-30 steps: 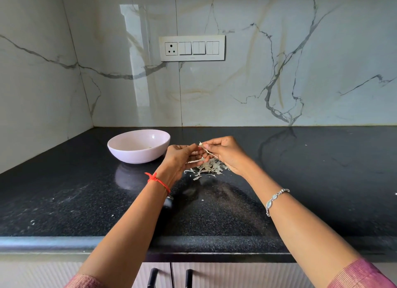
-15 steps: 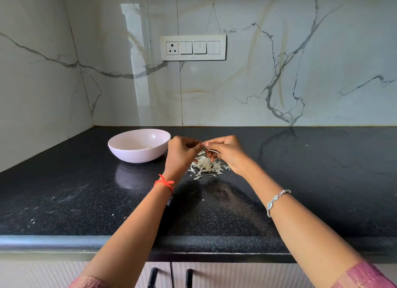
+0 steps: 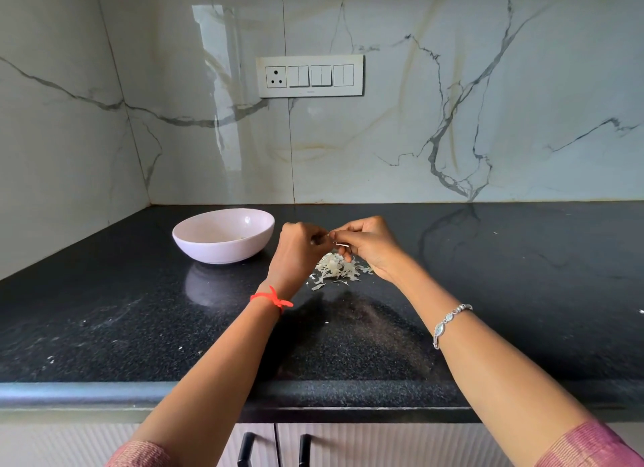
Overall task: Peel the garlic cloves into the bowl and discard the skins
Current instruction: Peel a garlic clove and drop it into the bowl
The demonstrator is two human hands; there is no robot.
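Presently, item by item.

- Left hand (image 3: 299, 248): fingers curled tight round a clove (image 3: 326, 236), of which only a pale sliver shows. It is held above the counter (image 3: 139, 327), probably to steady it for stripping.
- Right hand (image 3: 370, 245): thumb and forefinger pinched on a skin strip (image 3: 340, 245), fingertips meeting the left's, placed to pull the strip away.
- Skins (image 3: 336, 269): a loose pile on the counter directly beneath both hands, so peelings land in one heap for discarding.
- Bowl (image 3: 223, 252): upright, just left of the left hand, within easy drop. A few small bits at its bottom are likely peeled cloves.
- Step, as judged: mid-peel. The clove is not yet in the bowl and the skins are not yet discarded.
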